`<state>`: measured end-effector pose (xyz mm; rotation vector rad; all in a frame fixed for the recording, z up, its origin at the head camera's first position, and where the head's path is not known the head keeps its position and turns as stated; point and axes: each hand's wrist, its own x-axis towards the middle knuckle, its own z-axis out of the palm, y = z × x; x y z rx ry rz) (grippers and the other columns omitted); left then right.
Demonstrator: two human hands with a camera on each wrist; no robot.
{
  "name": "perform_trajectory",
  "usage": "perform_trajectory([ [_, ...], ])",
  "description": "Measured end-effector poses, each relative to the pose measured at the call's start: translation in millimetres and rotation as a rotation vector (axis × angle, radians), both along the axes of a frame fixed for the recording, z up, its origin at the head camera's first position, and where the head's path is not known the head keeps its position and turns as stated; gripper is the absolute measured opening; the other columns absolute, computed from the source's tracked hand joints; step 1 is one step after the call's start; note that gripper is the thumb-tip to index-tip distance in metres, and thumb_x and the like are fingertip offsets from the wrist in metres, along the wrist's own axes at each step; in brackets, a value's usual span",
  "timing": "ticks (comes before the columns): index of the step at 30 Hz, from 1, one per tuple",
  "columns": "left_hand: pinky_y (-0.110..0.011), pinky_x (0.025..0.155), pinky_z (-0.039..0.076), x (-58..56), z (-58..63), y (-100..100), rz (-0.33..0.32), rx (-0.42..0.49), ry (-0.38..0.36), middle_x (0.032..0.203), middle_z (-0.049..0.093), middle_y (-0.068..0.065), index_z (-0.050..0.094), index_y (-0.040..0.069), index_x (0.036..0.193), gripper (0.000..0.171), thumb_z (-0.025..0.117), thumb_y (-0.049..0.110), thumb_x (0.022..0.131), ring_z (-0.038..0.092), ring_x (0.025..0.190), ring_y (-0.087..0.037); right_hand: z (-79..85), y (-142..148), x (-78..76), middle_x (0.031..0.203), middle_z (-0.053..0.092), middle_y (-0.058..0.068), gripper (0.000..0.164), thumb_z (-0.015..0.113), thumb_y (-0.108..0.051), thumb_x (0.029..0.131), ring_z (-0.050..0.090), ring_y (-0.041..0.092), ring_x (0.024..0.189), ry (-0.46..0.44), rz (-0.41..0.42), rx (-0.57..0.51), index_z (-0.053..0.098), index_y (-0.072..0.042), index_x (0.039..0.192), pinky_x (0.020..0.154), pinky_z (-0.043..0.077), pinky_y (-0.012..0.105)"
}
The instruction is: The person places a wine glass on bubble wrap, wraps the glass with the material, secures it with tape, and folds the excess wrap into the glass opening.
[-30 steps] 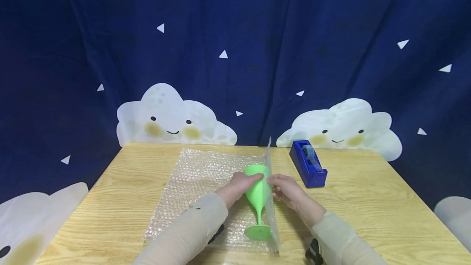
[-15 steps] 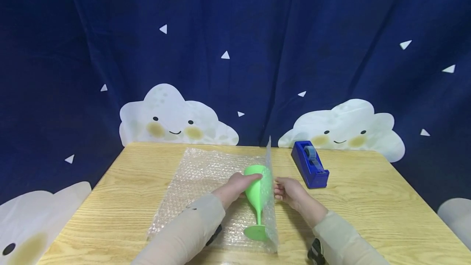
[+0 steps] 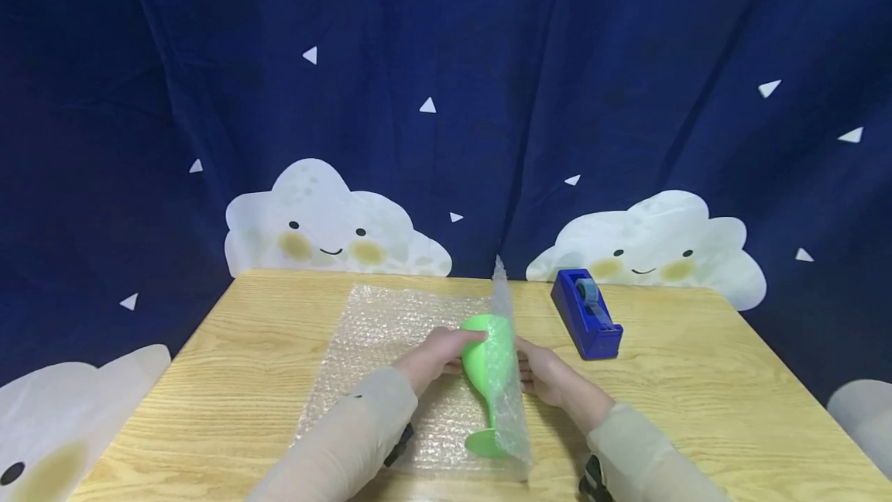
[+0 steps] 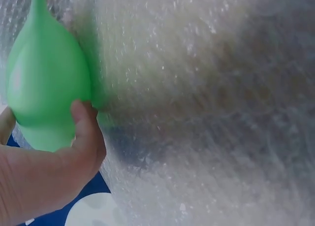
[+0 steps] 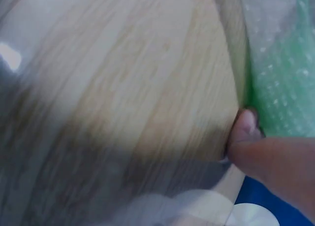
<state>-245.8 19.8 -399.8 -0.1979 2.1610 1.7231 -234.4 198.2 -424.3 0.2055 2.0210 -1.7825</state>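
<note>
A light green plastic goblet [image 3: 477, 362] lies on a sheet of bubble wrap [image 3: 390, 331], its foot toward the person. My left hand [image 3: 435, 351] grips the goblet's bowl, thumb over the top and fingers along its left side. The left wrist view shows that hand around the bowl [image 4: 49, 83] near its rim. The sheet's right edge stands up as a flap [image 3: 509, 409], covering the goblet's right side. My right hand [image 3: 547, 374] touches this flap from outside, fingers loosely bent. In the right wrist view, fingertips [image 5: 248, 121] meet the wrap's lower side; the rest is hidden.
A blue tape dispenser [image 3: 588, 316] with a roll of clear tape stands at the back right of the wooden table [image 3: 697, 378]. Behind the table hangs a dark blue curtain [image 3: 376, 60] with clouds and white triangles.
The flap has tilted left over more of the goblet. My right hand first held the flap's edge, then drew off it, and now presses from outside. My left hand has shifted slightly left.
</note>
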Motion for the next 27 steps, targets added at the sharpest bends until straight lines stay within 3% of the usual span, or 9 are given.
perform_trajectory([
  [5, -0.034, 0.083, 0.053, -2.7, 1.3, -4.1, 0.001, 0.015, -0.01, 0.108, 0.059, -0.018, 0.037, -0.016, 0.129, 0.072, 0.068, 0.029, 0.082, 0.062, 0.092, -0.025, -0.3, -2.4, -1.6, 0.089, 0.058, 0.002, 0.051, 0.029, -0.04, 0.1, 0.054, 0.012, 0.079, -0.004, 0.002, -0.017, 0.052, 0.004, 0.113, 0.069, 0.043, 0.021],
  [10, -0.036, 0.087, 0.053, -2.0, -0.1, -3.6, -0.005, 0.032, -0.029, 0.109, 0.059, -0.019, 0.038, -0.015, 0.129, 0.069, 0.067, 0.026, 0.083, 0.063, 0.095, -0.027, -3.5, 4.9, -4.6, 0.087, 0.059, -0.002, 0.048, 0.03, -0.042, 0.1, 0.056, 0.009, 0.08, -0.031, 0.096, -0.091, 0.053, 0.0, 0.108, 0.073, 0.046, 0.02],
  [14, -0.036, 0.088, 0.053, -1.0, -2.1, -3.5, -0.014, 0.04, -0.039, 0.11, 0.058, -0.02, 0.037, -0.015, 0.129, 0.067, 0.066, 0.024, 0.084, 0.063, 0.096, -0.028, -5.5, 8.4, -4.6, 0.089, 0.059, -0.002, 0.054, 0.031, -0.044, 0.099, 0.056, 0.009, 0.082, -0.044, 0.141, -0.116, 0.049, 0.004, 0.114, 0.075, 0.047, 0.02],
  [23, -0.038, 0.088, 0.053, -0.8, -6.7, -13.9, -0.053, 0.051, -0.062, 0.113, 0.062, -0.021, 0.048, -0.01, 0.125, 0.056, 0.065, 0.026, 0.085, 0.063, 0.098, -0.028, -5.4, 4.3, -1.0, 0.1, 0.058, 0.004, 0.076, 0.033, -0.05, 0.097, 0.055, 0.011, 0.087, -0.059, 0.137, -0.044, 0.032, 0.018, 0.132, 0.076, 0.046, 0.021],
  [27, -0.032, 0.079, 0.053, -1.9, -6.3, -20.5, -0.044, 0.021, -0.069, 0.112, 0.064, -0.02, 0.052, -0.006, 0.123, 0.054, 0.065, 0.03, 0.085, 0.063, 0.088, -0.021, -1.7, 1.5, -3.5, 0.092, 0.057, 0.001, 0.07, 0.034, -0.051, 0.096, 0.051, 0.011, 0.082, -0.05, 0.133, 0.004, 0.046, 0.012, 0.124, 0.073, 0.042, 0.021],
])
